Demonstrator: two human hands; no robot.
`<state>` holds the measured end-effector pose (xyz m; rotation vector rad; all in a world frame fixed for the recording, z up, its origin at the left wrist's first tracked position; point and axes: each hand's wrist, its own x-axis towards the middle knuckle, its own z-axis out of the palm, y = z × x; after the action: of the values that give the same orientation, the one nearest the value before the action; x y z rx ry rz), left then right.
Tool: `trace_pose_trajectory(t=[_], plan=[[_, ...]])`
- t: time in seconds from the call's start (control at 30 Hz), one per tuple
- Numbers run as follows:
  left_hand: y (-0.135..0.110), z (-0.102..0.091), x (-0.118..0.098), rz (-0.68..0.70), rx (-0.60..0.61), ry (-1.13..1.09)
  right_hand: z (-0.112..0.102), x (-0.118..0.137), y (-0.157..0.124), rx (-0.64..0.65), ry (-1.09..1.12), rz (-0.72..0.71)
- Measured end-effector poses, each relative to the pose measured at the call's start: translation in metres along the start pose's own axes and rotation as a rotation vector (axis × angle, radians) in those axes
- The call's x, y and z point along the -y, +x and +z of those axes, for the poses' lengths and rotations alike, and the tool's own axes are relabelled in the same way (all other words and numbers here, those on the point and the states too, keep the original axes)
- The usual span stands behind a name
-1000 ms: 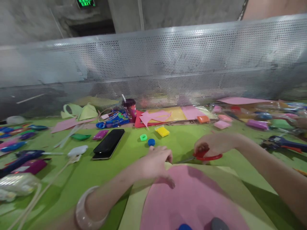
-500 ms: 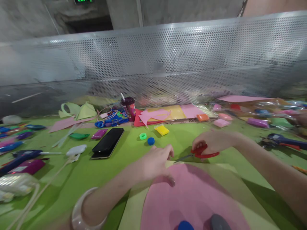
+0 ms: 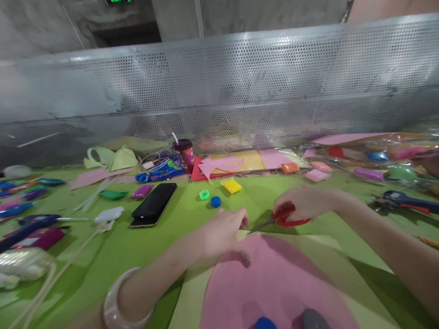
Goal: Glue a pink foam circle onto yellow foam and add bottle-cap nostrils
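Observation:
My right hand (image 3: pixel 303 203) is closed round the red handles of a pair of scissors (image 3: pixel 281 219), whose blades point left at the far edge of a pale green sheet (image 3: pixel 346 269). A rounded pink sheet (image 3: pixel 274 283) lies on top of that green one. My left hand (image 3: pixel 222 233) pinches the far left edge of the pink and green sheets, thumb on the pink. A pale bangle sits on my left wrist.
A black phone (image 3: pixel 154 204), green and blue small caps (image 3: pixel 210 198), a yellow block (image 3: pixel 232 186) and a dark cup (image 3: pixel 184 153) lie beyond on the green table. Glue guns and coloured tools crowd the left (image 3: pixel 30 224) and right (image 3: pixel 403 200). A perforated metal screen (image 3: pixel 240 87) closes the back.
The scissors and my right hand have shifted slightly left toward my left hand, with the blades now showing. My left hand holds its place on the sheets.

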<state>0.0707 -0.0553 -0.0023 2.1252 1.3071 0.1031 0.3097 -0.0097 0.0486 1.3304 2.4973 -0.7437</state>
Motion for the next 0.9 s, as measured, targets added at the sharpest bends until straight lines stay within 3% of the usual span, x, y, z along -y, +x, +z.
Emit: trace_pose_trajectory(t=[0.43,0.9], plan=[[-0.0045,-0.0023,-0.0052,0.009,0.001,0.016,-0.0003,0.0057,-0.0039,-0.045,0.081,0.014],[-0.0029,-0.0008,-0.0032,0.007,0.016,0.007,0.0015,0.0061,-0.0017,-0.075,-0.034,-0.025]])
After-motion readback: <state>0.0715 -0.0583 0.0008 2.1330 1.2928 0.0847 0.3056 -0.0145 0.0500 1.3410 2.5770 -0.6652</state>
